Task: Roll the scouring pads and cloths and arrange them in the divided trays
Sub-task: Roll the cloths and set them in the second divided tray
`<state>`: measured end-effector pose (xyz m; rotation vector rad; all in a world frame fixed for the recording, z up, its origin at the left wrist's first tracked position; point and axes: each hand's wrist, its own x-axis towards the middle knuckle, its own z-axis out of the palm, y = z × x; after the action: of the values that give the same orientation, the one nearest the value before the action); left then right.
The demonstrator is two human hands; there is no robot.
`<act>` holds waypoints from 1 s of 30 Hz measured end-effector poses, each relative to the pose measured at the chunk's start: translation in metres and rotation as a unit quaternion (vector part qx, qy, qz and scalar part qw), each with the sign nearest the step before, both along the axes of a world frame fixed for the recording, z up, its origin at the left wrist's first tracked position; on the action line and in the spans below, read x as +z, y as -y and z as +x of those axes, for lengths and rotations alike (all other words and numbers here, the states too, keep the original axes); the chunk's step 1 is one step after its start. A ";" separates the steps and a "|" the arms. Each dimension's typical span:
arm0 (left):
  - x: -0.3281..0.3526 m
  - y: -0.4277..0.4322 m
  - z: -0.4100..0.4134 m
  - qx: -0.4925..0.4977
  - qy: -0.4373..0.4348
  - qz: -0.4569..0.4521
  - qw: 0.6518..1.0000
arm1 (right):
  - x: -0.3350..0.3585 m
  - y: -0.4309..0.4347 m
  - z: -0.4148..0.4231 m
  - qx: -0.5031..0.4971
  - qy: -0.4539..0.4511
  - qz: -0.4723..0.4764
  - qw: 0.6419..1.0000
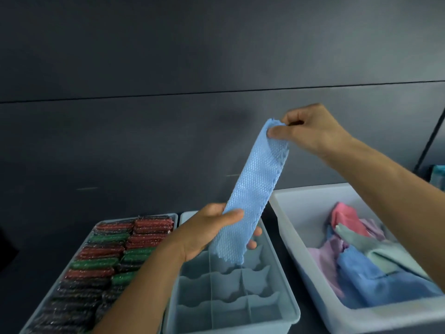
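A light blue textured cloth (pixel 255 186), folded into a long strip, hangs stretched in the air above the trays. My right hand (pixel 310 130) pinches its upper end between thumb and fingers. My left hand (pixel 212 231) grips its lower part, thumb in front and fingers behind. Beneath it stands a pale grey divided tray (pixel 286 302) whose compartments show nothing inside. To its left, another divided tray (pixel 174 216) is packed with rolled red, green and dark scouring pads (pixel 106 256).
A white bin (pixel 289 208) on the right holds loose pink, blue, lilac and pale green cloths (pixel 375 263). A dark grey wall rises right behind the trays. All three containers sit on a dark surface.
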<state>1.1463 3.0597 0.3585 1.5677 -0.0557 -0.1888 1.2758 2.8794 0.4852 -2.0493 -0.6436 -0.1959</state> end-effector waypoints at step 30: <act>0.006 -0.007 0.002 0.359 0.138 0.059 0.921 | -0.076 -0.041 -0.038 0.154 -0.126 0.101 0.975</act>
<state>1.1479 3.0669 0.3649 1.6278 0.3154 0.6169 1.2376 2.9206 0.4091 -1.7163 -0.7391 0.1717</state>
